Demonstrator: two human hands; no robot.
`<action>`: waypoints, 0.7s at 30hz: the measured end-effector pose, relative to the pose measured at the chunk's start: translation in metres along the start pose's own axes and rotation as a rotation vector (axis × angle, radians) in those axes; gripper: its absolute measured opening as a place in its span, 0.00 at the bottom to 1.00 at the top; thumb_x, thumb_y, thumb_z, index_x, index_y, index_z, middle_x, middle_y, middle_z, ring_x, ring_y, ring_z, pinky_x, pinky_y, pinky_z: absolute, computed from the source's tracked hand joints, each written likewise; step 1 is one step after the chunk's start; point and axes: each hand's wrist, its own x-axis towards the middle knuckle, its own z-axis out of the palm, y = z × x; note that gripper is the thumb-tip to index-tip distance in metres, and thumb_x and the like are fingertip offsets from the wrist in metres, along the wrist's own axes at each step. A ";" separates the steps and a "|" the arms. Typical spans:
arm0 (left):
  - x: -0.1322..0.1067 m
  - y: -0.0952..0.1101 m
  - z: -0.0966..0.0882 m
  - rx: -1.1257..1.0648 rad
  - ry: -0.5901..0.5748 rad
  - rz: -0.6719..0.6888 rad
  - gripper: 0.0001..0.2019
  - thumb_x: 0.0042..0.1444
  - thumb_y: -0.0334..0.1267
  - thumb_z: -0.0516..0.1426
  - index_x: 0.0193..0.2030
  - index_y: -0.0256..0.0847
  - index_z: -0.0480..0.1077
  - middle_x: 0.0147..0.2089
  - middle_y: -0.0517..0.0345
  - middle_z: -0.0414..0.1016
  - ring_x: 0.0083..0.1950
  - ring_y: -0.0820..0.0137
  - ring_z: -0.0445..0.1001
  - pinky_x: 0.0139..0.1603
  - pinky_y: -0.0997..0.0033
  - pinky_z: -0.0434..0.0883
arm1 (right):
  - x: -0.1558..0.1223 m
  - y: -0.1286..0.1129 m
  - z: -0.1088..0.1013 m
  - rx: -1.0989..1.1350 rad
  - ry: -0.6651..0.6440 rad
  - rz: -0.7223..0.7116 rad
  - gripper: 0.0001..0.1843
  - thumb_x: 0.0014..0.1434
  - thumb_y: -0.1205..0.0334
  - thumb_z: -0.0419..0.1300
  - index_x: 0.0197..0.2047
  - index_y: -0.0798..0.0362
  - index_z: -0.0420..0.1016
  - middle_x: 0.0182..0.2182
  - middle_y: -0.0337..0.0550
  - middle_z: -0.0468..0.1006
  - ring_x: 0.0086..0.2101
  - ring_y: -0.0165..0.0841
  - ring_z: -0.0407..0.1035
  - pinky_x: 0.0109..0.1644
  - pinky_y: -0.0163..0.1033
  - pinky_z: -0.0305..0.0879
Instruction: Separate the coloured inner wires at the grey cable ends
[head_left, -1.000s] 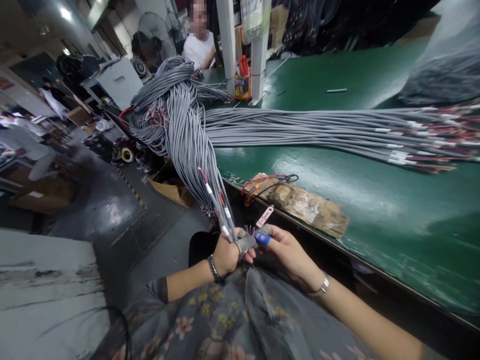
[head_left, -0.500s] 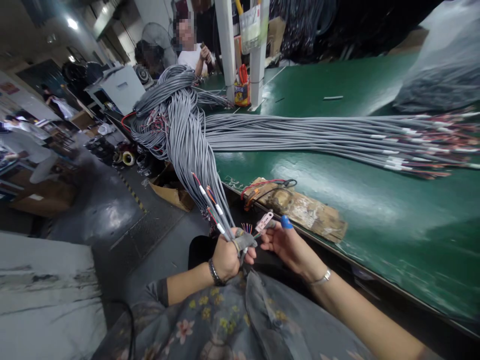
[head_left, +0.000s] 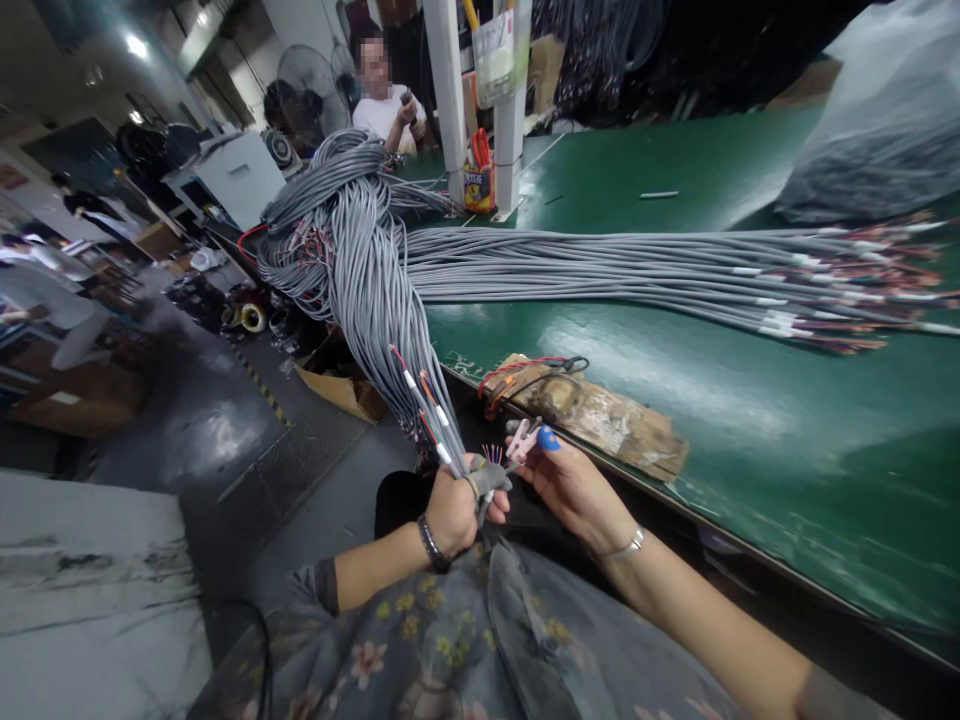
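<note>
My left hand (head_left: 459, 510) is closed around several grey cables (head_left: 445, 425), whose stripped ends show coloured wires and white bands. Grey wrapping covers one of its fingers. Short thin wires (head_left: 492, 453) with bare copper tips fan out above that hand. My right hand (head_left: 574, 490), with a blue cover on the thumb, pinches a small pink clip (head_left: 521, 440) beside these wires. The clip's lower end sits near the left fingertips; whether it grips a wire I cannot make out.
A thick grey cable bundle (head_left: 367, 240) drapes over the table's left edge, and more cables (head_left: 600, 265) lie across the green table (head_left: 750, 400). Near the edge is a worn wooden block (head_left: 600, 415) with red and black leads. A co-worker (head_left: 386, 105) is behind a white post (head_left: 448, 100).
My right hand has moved slightly left and closed its thumb over the pink clip, which has turned and shows its two arms. My left hand keeps its hold on the cables.
</note>
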 end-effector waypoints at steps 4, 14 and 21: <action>0.000 -0.001 -0.001 0.022 0.011 -0.004 0.19 0.32 0.50 0.65 0.18 0.36 0.65 0.13 0.59 0.66 0.11 0.78 0.60 0.12 0.79 0.55 | 0.001 0.002 0.000 -0.002 -0.019 -0.005 0.21 0.40 0.42 0.70 0.31 0.49 0.79 0.28 0.39 0.79 0.31 0.32 0.70 0.37 0.37 0.68; -0.004 -0.008 -0.011 0.100 -0.016 0.042 0.20 0.35 0.52 0.65 0.18 0.37 0.65 0.12 0.60 0.65 0.12 0.77 0.61 0.13 0.78 0.59 | -0.010 -0.010 -0.005 -0.160 -0.183 0.286 0.27 0.37 0.36 0.68 0.29 0.53 0.77 0.25 0.41 0.76 0.26 0.30 0.69 0.29 0.35 0.67; -0.006 -0.013 -0.018 0.235 -0.113 0.085 0.20 0.39 0.52 0.65 0.19 0.37 0.66 0.16 0.58 0.70 0.14 0.76 0.65 0.15 0.78 0.61 | -0.013 -0.008 0.001 -0.349 -0.122 0.228 0.21 0.34 0.49 0.74 0.21 0.55 0.72 0.18 0.35 0.72 0.21 0.26 0.63 0.28 0.34 0.60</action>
